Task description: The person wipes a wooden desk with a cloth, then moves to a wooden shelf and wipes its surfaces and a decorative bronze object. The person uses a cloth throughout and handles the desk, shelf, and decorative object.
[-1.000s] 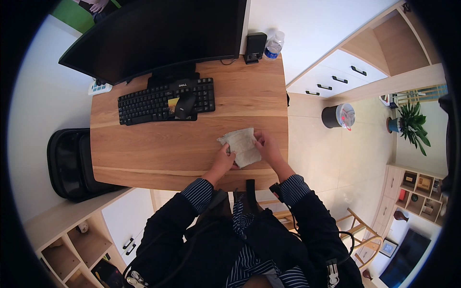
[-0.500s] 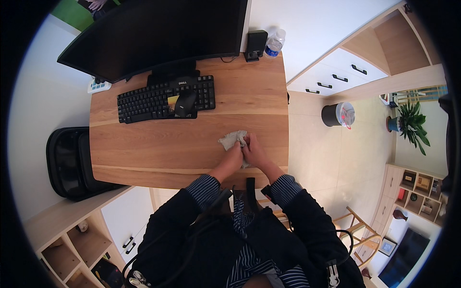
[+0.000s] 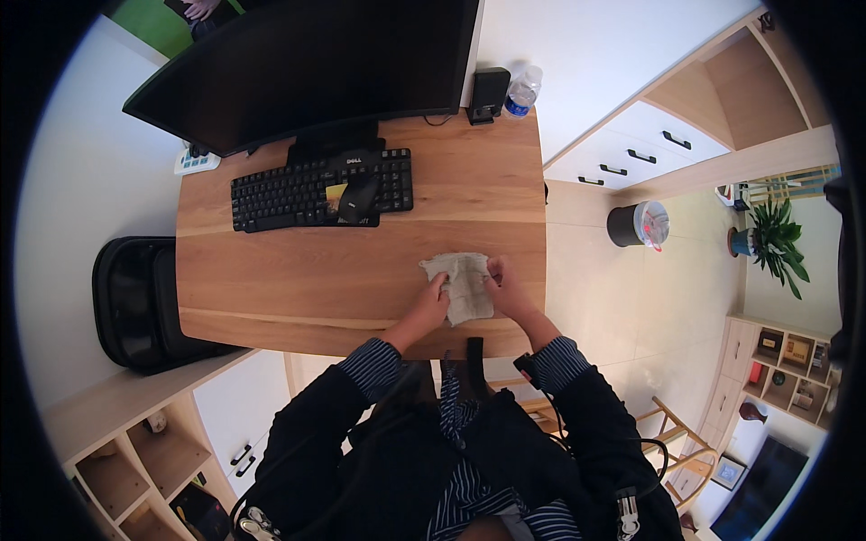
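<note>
A small greyish cloth [image 3: 466,287] is spread between my hands over the near right part of the wooden desk [image 3: 361,270]. Its left edge is pinched by my left hand [image 3: 433,301], thumb on top. On the opposite side my right hand [image 3: 507,287] grips the right edge with bent fingers. The cloth looks wrinkled but mostly unfolded. Whether it touches the desk or hangs just above it, I cannot tell.
A black keyboard [image 3: 280,200] with a mouse [image 3: 358,195] on it lies before a large monitor [image 3: 307,72]. At the back right stand a black speaker [image 3: 488,95] and a clear bottle [image 3: 522,92]. A bin [image 3: 627,225] is on the floor to the right.
The cloth was bunched up between my hands, which were close together. Now my hands are apart and the cloth is opened out between them. The whole view has shifted slightly.
</note>
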`<state>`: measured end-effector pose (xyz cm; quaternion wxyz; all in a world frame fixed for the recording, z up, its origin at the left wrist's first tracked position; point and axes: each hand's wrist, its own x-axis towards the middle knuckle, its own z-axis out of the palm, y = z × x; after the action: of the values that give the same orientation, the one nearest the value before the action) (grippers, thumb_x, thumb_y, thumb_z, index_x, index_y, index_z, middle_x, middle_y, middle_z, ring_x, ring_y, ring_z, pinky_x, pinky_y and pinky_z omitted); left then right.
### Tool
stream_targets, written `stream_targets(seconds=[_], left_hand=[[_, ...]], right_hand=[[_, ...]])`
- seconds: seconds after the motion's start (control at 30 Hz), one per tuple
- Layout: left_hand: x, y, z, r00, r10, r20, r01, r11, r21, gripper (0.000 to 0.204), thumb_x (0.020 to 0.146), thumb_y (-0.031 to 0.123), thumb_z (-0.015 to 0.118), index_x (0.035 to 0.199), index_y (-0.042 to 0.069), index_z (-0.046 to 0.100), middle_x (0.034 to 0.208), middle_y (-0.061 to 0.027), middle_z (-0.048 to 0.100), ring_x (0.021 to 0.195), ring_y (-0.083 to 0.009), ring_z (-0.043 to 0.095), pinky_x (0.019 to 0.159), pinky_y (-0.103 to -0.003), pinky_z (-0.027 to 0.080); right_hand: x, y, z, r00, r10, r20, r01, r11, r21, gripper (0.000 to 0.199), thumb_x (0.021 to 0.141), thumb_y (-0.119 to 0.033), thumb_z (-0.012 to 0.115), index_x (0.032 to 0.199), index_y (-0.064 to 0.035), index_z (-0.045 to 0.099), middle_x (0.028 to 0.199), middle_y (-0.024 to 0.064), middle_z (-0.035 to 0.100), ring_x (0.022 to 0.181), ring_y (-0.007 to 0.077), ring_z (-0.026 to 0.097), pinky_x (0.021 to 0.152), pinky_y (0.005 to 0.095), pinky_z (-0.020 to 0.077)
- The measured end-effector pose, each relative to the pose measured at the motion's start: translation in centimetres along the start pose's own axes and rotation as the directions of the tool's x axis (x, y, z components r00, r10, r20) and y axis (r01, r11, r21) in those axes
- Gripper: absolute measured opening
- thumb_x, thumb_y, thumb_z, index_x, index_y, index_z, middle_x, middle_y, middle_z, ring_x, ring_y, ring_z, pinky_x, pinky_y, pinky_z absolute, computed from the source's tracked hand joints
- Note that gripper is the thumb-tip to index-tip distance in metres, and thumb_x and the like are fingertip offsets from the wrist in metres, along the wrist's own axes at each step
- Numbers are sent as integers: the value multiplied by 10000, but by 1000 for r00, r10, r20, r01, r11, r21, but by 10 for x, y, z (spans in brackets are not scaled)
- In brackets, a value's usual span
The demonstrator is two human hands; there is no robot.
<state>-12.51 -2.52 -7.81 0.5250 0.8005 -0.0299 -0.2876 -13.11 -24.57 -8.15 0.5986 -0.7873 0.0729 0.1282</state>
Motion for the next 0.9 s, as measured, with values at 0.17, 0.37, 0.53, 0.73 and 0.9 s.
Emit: stream_targets(seconds=[0.17, 0.37, 0.53, 0.73, 0.9], left_hand=[[-2, -18, -12, 993, 0, 116, 25, 976, -217, 327, 1006, 50, 484, 1328, -5, 503, 855, -24, 595, 706, -82, 539, 601, -275, 454], [-9, -1, -22, 980, -15, 200, 88, 930, -358, 396, 1030, 60, 456, 1422, 2, 445, 1100, -57, 642, 932, -118, 643, 792, -295, 549], [-31, 48, -42, 943, -83, 321, 263, 777, -572, 474, 1058, 100, 459, 1519, 33, 376, 1341, -70, 590, 1157, -179, 638, 954, -356, 558], [-52, 88, -60, 942, -73, 329, 267, 757, -596, 476, 1070, 134, 482, 1528, 59, 379, 1357, -60, 584, 1226, -176, 600, 1023, -368, 525], [-67, 97, -72, 944, -47, 326, 295, 559, -775, 456, 1069, 167, 506, 1505, 71, 414, 1330, -42, 593, 1192, -157, 608, 976, -347, 540]], right_hand=[[-7, -21, -20, 994, 101, 52, -110, 971, 213, 203, 944, 45, 587, 1064, -73, 475, 1001, -4, 540, 935, 79, 534, 802, 268, 469], [-20, -50, -27, 947, 291, 132, -319, 841, 437, 247, 1072, -202, 509, 1270, -61, 557, 1126, 37, 631, 1012, 104, 610, 842, 279, 512], [-24, -47, -30, 836, 451, 311, -543, 757, 362, 527, 1091, -481, 411, 1389, -65, 534, 1315, 99, 631, 1155, 186, 636, 919, 363, 560], [-48, -41, -1, 722, 359, 592, -680, 530, 507, 635, 1054, -531, 467, 1491, -71, 458, 1439, 138, 565, 1289, 296, 585, 1007, 430, 550], [-51, -42, 30, 753, 177, 633, -641, 414, 647, 619, 1049, -491, 511, 1520, -101, 423, 1470, 88, 544, 1293, 288, 582, 1010, 473, 556]])
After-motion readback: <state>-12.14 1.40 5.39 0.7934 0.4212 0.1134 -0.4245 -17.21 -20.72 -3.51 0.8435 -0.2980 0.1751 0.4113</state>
